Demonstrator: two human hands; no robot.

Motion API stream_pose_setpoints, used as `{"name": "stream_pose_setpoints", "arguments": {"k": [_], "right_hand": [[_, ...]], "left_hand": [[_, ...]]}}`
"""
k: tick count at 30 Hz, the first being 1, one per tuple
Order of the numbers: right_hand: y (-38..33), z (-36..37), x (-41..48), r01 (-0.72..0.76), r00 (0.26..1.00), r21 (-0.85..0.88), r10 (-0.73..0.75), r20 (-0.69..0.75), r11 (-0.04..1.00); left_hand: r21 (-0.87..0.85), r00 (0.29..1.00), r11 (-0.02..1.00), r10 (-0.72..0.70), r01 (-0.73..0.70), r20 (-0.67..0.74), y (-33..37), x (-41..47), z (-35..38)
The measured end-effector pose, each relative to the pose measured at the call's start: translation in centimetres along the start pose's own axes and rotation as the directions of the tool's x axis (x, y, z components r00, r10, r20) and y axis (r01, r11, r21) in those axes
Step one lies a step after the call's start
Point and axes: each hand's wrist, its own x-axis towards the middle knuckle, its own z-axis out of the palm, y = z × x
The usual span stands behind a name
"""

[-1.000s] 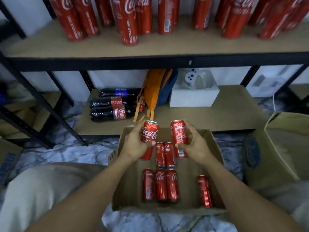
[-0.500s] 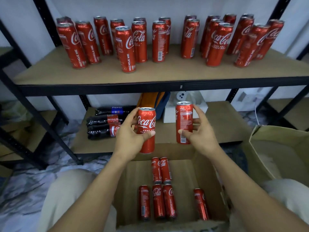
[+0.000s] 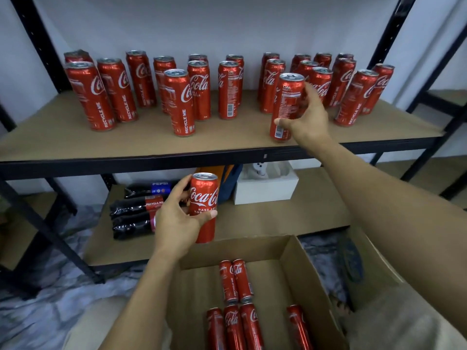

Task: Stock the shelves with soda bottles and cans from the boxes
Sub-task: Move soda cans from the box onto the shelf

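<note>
Now the right hand [image 3: 307,122] curls round a can [image 3: 288,104] at the front of the shelf [image 3: 50,137]. I cannot tell if its base touches the board. This hand hides part of the standing cans [image 3: 227,89] behind it. Below the shelf, the left hand [image 3: 177,223] grips a second can [image 3: 204,198] upright in the air and covers the ends of the lying bottles [image 3: 134,213]. Lower still, the box [image 3: 298,269] holds loose cans [image 3: 237,281]; the nearest are cut off by the frame.
</note>
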Motion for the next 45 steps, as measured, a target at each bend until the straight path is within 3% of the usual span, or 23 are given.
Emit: {"name": "stream_pose_setpoints", "arguments": {"k": [19, 25, 29, 38, 45], "right_hand": [[4.0, 4.5, 6.0, -0.026, 0.999, -0.100, 0.023, -0.034, 0.995], [6.2, 3.6, 3.8, -0.024, 0.999, -0.528, 0.036, 0.013, 0.849], [8.0, 1.4, 2.0, 0.100, 0.982, -0.706, 0.043, 0.182, 0.701], [8.9, -0.6, 1.2, 0.129, 0.943, -0.691, 0.128, 0.307, 0.712], [9.2, -0.7, 1.8, 0.122, 0.929, -0.675, 0.156, 0.335, 0.728]], "left_hand": [[-0.005, 0.999, 1.000, 0.015, -0.015, 0.038, 0.4, 3.1, 0.3], [-0.027, 0.999, 0.999, 0.039, -0.038, 0.032, 0.7, 3.0, 0.7], [-0.047, 0.999, 0.998, 0.044, -0.043, 0.017, 1.2, 2.6, 1.8], [-0.057, 0.983, 0.983, 0.171, -0.175, -0.074, 5.7, 2.6, 3.9], [-0.053, 0.935, 0.942, 0.320, -0.331, -0.152, 12.8, 8.8, 5.5]]}}
